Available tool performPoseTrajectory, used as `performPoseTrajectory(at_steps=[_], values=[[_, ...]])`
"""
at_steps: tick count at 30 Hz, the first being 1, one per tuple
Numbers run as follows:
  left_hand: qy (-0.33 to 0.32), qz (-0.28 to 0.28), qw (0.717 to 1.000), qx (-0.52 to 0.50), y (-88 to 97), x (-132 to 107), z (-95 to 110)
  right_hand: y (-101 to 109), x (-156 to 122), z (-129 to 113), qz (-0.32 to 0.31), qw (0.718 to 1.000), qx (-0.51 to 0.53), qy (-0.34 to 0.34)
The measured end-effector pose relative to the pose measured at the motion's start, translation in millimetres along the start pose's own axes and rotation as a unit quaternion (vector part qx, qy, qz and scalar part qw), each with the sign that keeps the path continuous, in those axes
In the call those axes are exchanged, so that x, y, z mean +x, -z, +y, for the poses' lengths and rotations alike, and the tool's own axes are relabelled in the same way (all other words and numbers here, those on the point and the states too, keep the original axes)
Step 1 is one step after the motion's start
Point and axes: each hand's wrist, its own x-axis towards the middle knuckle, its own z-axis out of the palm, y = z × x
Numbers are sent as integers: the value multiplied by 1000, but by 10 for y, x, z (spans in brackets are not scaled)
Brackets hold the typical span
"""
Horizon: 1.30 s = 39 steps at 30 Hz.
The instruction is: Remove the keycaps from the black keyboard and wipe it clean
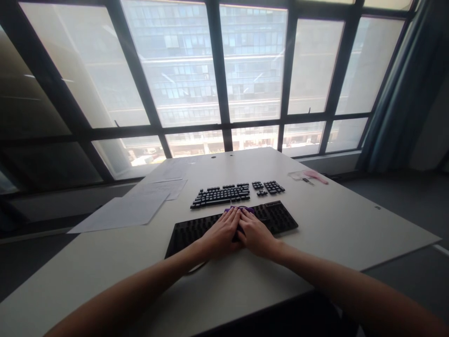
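Observation:
A black keyboard base [280, 217] with its keycaps removed lies on the white table [351, 224]. My left hand [221, 234] and my right hand [255, 235] rest side by side on its middle, fingers stretched forward and pressing a purple object [240, 209] at its far edge. What the purple object is I cannot make out. Just beyond it, the removed black keycaps [224, 194] are laid out on the table in keyboard order, with a smaller group [268, 187] to their right.
White paper sheets [133, 208] lie on the table's left part. A pink tool on a clear bag [310, 176] sits at the far right. A cable [196, 269] runs under my left wrist. Large windows and a blue curtain [403, 89] stand behind.

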Motion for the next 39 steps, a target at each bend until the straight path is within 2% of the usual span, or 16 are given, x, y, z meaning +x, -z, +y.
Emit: performPoseTrajectory(at_steps=[4, 9, 14, 17, 20, 23, 26, 30, 35, 39], values=[[5, 1, 1000, -2, -12, -34, 11, -28, -2, -72, 41, 999, -14, 22], [-2, 62, 998, -31, -34, -73, 50, 40, -68, -87, 38, 998, -40, 27], [-1, 86, 994, -65, -24, -57, 50, 148, -146, -71, 46, 996, 5, 77], [-10, 72, 994, -81, -3, -66, 24, 124, -167, -49, 47, 997, 2, 55], [-1, 40, 997, -64, -2, -106, -16, 54, -165, -19, 19, 999, -12, 41], [12, 23, 999, -47, -24, -133, -50, 2, -140, -6, -2, 998, -22, 58], [10, 28, 998, -57, -45, -128, -78, 8, -110, -12, 9, 996, -34, 79], [17, 43, 997, -58, -44, -116, -95, 156, -85, 55, -4, 991, -38, 126], [8, 39, 999, -16, 15, -88, -36, 538, -8, 365, -50, 975, -83, 200], [-9, 28, 1000, 6, 33, -23, 6, 691, 47, 579, -54, 982, -108, 142]])
